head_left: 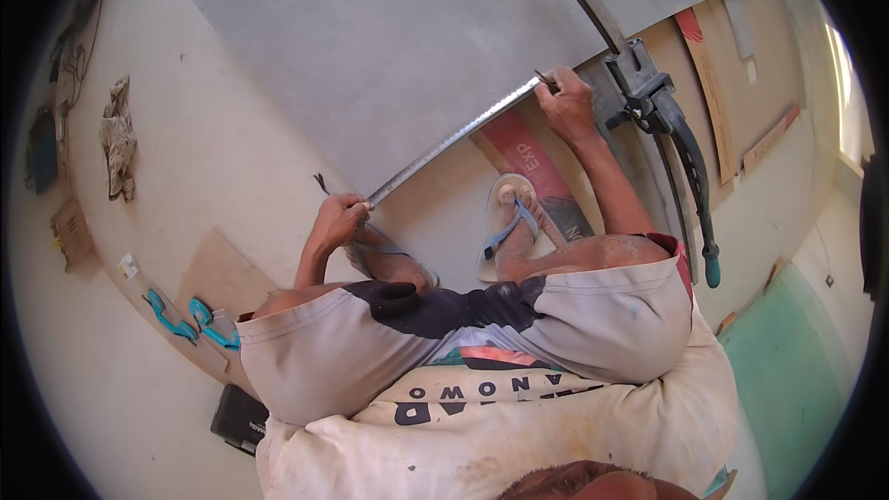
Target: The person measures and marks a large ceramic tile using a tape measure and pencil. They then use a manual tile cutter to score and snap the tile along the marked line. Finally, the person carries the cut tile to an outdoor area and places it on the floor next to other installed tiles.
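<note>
A large grey tile point(398, 56) lies on the floor before me. Along its near edge runs a thin, shiny metal strip point(454, 137), perhaps a tape measure blade or a ruler. My left hand point(341, 220) is closed on the strip's near left end, at the tile's corner. A thin dark piece point(320, 183) sticks out by that hand; what it is I cannot tell. At the strip's far right end, my right hand point(567, 104) is closed around a thin dark pencil-like stick point(546, 81), its fingers at the tile's edge. Its grip on the strip is unclear.
A tile cutter point(648, 83) with a long handle and rail stands right of my right hand, its rail crossing over the tile. Cardboard point(523, 153) lies under the tile's near edge. Turquoise-handled tools point(190, 319), a black case point(239, 418) and a crumpled cloth point(118, 139) lie left.
</note>
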Available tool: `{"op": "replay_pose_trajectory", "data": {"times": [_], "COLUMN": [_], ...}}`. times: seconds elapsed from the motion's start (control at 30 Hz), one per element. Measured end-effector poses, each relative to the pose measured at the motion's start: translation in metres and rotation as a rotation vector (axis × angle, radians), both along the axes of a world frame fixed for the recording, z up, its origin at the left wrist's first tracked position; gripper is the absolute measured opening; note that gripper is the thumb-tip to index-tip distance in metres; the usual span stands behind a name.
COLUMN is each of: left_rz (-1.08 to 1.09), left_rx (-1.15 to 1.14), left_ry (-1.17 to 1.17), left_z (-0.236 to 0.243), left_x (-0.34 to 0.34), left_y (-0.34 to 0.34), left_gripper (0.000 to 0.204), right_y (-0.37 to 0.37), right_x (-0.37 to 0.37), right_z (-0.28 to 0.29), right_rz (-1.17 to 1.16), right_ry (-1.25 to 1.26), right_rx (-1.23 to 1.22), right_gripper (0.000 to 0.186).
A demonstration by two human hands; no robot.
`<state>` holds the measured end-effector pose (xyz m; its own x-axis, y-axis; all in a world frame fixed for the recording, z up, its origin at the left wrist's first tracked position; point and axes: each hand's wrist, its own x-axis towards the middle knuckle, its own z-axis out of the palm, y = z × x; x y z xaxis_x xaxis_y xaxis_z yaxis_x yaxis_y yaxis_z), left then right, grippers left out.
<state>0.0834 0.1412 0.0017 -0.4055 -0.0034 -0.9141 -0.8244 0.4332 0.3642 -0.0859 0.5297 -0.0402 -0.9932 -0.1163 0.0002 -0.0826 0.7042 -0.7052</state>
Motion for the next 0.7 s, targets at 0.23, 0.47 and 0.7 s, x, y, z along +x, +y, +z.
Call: {"op": "replay_pose_trajectory", "data": {"times": [0.23, 0.47, 0.7], "left_rz": [0.013, 0.043, 0.03], "left_rx": [0.011, 0.011, 0.022], "left_ry": [0.051, 0.036, 0.008], "left_z": [-0.011, -0.005, -0.003], "left_x": [0.011, 0.008, 0.006], "left_y": [0.002, 0.005, 0.004], "left_gripper": [0.025, 0.024, 0.023], "right_y": [0.016, 0.032, 0.046], "right_x": [0.017, 0.038, 0.038], "right_z": [0.013, 0.001, 0.0], "right_rz": [-0.078, -0.161, -0.098], "right_ry": [-0.036, -0.081, -0.056], "right_rx": [-0.035, -0.089, 0.017], "right_gripper": [0.011, 0.017, 0.022]}}
